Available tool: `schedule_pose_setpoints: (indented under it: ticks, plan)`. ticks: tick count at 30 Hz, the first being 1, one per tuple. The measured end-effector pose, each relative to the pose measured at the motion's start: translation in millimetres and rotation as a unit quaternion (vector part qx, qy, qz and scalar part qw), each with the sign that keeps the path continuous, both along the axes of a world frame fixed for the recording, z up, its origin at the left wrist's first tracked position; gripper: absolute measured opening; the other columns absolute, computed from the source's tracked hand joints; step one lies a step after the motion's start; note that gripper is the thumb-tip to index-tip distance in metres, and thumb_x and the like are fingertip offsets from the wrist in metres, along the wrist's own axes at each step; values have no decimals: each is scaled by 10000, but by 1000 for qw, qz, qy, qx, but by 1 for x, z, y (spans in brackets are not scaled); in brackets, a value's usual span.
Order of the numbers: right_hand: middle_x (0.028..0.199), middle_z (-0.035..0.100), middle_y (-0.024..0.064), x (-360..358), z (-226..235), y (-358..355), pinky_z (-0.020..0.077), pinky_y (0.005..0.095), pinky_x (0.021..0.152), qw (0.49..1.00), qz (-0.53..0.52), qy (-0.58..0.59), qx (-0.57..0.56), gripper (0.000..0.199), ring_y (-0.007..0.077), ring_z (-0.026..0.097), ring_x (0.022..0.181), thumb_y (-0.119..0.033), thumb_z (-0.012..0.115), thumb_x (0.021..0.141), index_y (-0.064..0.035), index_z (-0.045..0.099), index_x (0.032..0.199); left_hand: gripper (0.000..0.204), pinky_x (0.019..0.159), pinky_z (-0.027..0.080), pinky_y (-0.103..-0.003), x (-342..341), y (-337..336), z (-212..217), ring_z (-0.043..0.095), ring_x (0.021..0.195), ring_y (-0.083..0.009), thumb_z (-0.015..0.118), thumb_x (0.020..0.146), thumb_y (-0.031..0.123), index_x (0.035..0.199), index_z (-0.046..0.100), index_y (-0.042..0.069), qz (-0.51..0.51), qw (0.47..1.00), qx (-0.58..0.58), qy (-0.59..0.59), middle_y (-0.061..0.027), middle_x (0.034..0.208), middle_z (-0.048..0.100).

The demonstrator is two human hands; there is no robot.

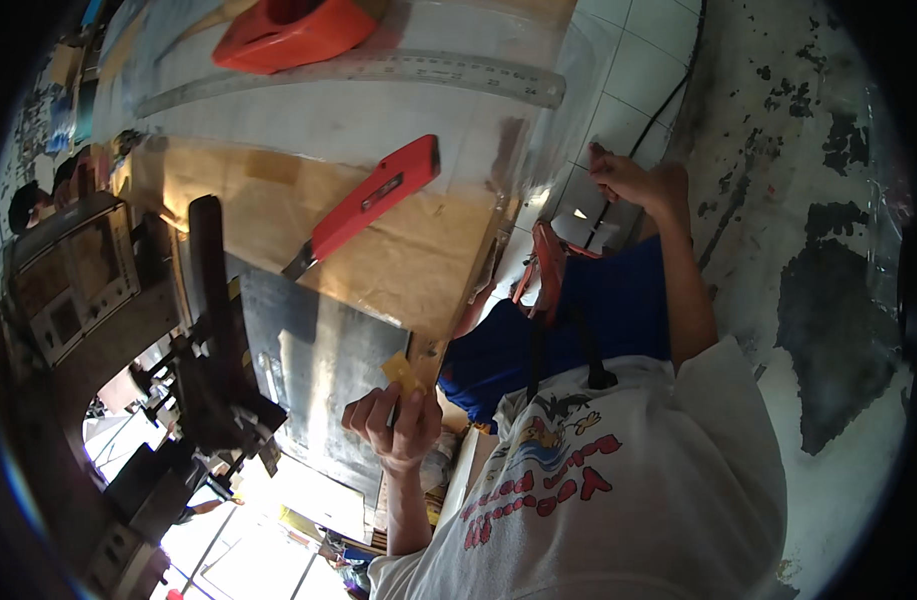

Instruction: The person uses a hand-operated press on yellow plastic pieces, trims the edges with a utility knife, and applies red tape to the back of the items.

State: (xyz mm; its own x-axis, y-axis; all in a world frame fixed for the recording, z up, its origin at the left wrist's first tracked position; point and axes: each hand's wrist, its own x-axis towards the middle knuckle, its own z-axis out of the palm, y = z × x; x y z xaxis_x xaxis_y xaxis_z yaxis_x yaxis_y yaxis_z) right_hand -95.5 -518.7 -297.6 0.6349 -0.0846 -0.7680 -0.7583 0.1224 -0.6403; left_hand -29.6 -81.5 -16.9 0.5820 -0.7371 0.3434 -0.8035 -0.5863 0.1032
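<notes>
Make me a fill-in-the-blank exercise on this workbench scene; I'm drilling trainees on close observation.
1. The left hand pinches a small ___ scrap in its grip.
2. The red utility knife lies on a ___ board.
3. Beyond the knife lies a long metal ___.

Missing words: yellow; brown; ruler.
</notes>
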Motion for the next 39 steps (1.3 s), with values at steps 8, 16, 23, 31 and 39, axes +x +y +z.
schedule_pose_setpoints:
  ticks: [8,16,23,31,39]
  plan:
    - [796,598,55,-85,-102,31,458,259,538,996,-79,11,-44,169,109,542,592,-137,583,977,19,583,1042,464,820,418,-468,-13,7,-5,493,1022,-294,802,797,225,1180,544,176,-7,997,59,-43,-70,1129,551]
    - [800,668,106,-136,-212,59,526,325,618,975,-64,8,-212,196,190,652,680,-106,585,926,-11,647,1085,461,822,426,-494,-12,3,-7,496,1036,-325,793,820,244,1176,534,105,-28,994,88,-60,-131,1133,547]
    - [1099,713,151,-143,-346,124,542,429,852,948,-43,173,-264,530,340,689,982,-206,671,806,-115,589,1322,439,878,405,-530,-1,3,-8,488,1080,-361,709,879,325,1205,527,94,23,991,100,-90,-165,1174,543]
    - [1271,630,114,-119,-487,125,425,445,953,920,-114,213,-308,605,283,615,1122,-290,477,868,-144,441,1454,432,888,404,-537,57,-92,-48,497,1077,-367,708,882,319,1201,540,80,83,966,147,-196,-170,1164,552]
    - [1401,535,81,-94,-464,146,261,483,1118,931,-89,282,-214,678,260,506,1284,-537,258,953,-153,351,1505,426,898,403,-544,96,-160,-89,507,1074,-372,706,885,313,1197,552,66,97,943,196,-251,-176,1154,561]
